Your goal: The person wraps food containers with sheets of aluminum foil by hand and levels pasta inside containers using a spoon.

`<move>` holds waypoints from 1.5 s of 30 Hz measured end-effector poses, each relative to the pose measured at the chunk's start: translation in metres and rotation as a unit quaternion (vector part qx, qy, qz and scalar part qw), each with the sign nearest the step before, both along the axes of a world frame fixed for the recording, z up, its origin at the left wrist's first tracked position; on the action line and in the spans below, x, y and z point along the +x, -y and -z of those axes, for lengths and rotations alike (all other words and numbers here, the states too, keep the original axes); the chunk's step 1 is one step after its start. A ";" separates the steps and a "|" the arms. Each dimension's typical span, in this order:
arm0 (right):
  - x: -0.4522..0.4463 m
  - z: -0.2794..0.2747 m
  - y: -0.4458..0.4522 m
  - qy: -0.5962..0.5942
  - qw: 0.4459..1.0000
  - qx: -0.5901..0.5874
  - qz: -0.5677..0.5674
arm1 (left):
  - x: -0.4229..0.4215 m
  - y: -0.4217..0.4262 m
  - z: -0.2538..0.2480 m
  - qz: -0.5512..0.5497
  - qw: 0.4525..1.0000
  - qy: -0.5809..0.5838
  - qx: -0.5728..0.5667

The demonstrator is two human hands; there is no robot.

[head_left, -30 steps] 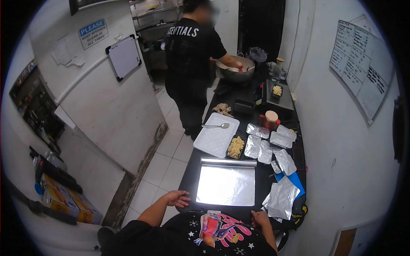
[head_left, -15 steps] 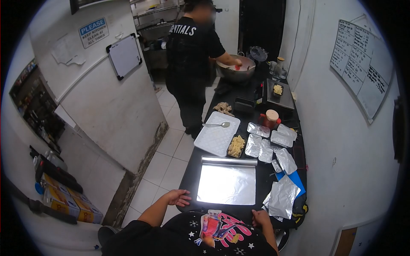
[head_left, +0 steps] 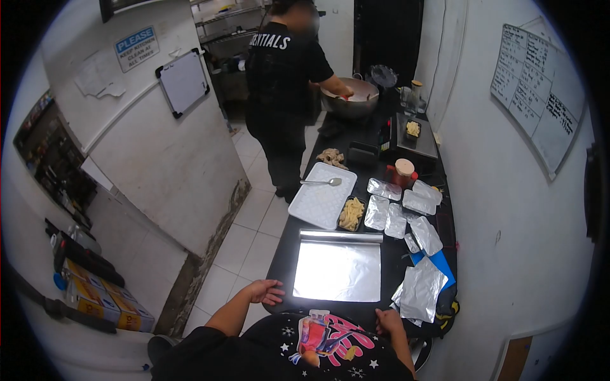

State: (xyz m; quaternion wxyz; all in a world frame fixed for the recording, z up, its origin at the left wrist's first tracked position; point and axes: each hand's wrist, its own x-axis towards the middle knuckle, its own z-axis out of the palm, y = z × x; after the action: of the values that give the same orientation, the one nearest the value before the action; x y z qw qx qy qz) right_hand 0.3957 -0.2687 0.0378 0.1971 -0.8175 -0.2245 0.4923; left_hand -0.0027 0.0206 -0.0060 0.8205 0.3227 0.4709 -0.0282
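My left hand (head_left: 265,292) rests at the near left edge of the black table, its fingers apart and nothing in it. At the near right edge is my right hand (head_left: 387,321), its fingers curled together; what they hold, if anything, is hidden. Between and beyond both hands a sheet of foil (head_left: 337,270) lies flat, with its foil roll (head_left: 340,237) along the far side. Past the roll stands a black container of pale yellow food (head_left: 351,214), beside a white tray (head_left: 323,202) with a spoon (head_left: 324,182) on it.
Several foil-covered containers (head_left: 395,220) and stacked foil sheets (head_left: 420,289) lie on the right. Farther back are a red jar (head_left: 402,173), a scale (head_left: 416,141) with a small container, and a large bowl (head_left: 351,105), where another person (head_left: 279,95) has a hand inside.
The other person's hand has shifted inside the large bowl. The whole view has tilted slightly. My hands remain in almost the same places.
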 end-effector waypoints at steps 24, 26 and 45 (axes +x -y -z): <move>0.005 0.009 0.000 -0.029 0.999 -0.003 0.016 | 0.003 0.002 -0.007 0.008 1.000 -0.006 0.013; 0.005 0.009 0.002 -0.027 1.000 -0.002 0.013 | 0.003 0.002 -0.008 0.007 1.000 -0.003 0.012; 0.002 0.002 -0.001 -0.024 1.000 -0.006 0.005 | -0.002 0.000 -0.001 -0.012 1.000 0.003 0.005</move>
State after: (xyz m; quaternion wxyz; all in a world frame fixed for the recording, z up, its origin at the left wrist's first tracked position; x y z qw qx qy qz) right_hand 0.3978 -0.2681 0.0355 0.1993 -0.8079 -0.2129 0.5122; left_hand -0.0047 0.0205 -0.0054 0.8207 0.3209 0.4725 -0.0155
